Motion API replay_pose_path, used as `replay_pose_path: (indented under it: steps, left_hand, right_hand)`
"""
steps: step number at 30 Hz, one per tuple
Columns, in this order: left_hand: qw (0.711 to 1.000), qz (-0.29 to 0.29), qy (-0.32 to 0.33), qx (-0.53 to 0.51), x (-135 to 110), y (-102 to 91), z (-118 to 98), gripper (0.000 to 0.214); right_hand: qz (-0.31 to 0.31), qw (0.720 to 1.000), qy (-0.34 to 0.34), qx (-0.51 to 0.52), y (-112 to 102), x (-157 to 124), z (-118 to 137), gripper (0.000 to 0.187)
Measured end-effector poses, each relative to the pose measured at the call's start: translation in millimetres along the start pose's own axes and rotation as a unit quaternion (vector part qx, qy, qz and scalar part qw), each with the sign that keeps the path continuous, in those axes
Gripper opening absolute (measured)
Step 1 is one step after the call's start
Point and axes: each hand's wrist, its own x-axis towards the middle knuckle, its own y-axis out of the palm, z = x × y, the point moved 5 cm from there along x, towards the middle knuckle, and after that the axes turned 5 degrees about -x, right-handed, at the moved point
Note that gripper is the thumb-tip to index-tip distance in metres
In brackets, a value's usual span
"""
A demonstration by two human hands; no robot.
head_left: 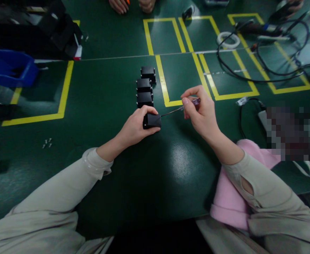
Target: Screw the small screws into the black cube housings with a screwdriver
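Observation:
My left hand is closed around a small black box, thumb along its near side and fingers over its far side. In my right hand is a screwdriver with a clear purplish handle. Its thin shaft points left, and the tip meets the right edge of the box. Just beyond my left hand, several similar black boxes with small silver screws at their sides stand in a row. To the left, several loose screws lie on the green table.
A blue bin and black equipment stand at the left. Black cables and a white tape roll lie at the right. Pink cloth sits under my right forearm. Another person's hands rest at the far edge.

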Motion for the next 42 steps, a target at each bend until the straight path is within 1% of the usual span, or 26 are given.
replay_pose_path:
  steps: [3, 9, 12, 16, 25, 29, 35, 42]
  left_hand:
    - [1.0, -0.001, -0.005, -0.001, -0.3, 0.5, 0.7, 0.042]
    - [1.0, 0.002, -0.005, -0.001, -0.8, 0.6, 0.8, 0.042]
    - [1.0, 0.002, -0.002, -0.001, -0.8, 0.4, 0.8, 0.042]
    - [1.0, 0.0, 0.004, -0.002, -0.8, 0.3, 0.2, 0.042]
    - [1.0, 0.002, -0.001, 0.001, -0.5, 0.0, 0.5, 0.042]
    - [1.0, -0.003, 0.013, 0.003, -1.0, 0.1, 0.6, 0.042]
    - [1.0, -0.002, 0.008, 0.004, -1.0, 0.5, 1.6, 0.042]
    - [1.0, -0.003, 0.008, 0.008, -1.3, 0.2, 2.0, 0.042]
  right_hand:
    - [0.0, 1.0, 0.014, -0.01, 0.0, -0.3, -0.3, 0.028]
    - [-0.007, 1.0, -0.006, -0.003, -0.1, 0.5, -0.4, 0.025]
    - [-0.003, 1.0, 0.003, -0.001, 0.0, 0.0, -0.3, 0.025]
    - [-0.002, 1.0, 0.011, -0.007, -0.4, -1.5, 0.6, 0.03]
    - [-0.003, 1.0, 0.0, 0.004, -0.2, -0.6, 0.7, 0.022]
    - [-0.004, 1.0, 0.001, -0.007, -0.1, -0.9, 2.9, 0.027]
    - [-0.009, 1.0, -0.02, 0.006, 0.2, -0.5, 1.4, 0.027]
    - [-0.005, 1.0, -0.006, -0.004, 0.1, -1.2, 3.9, 0.031]
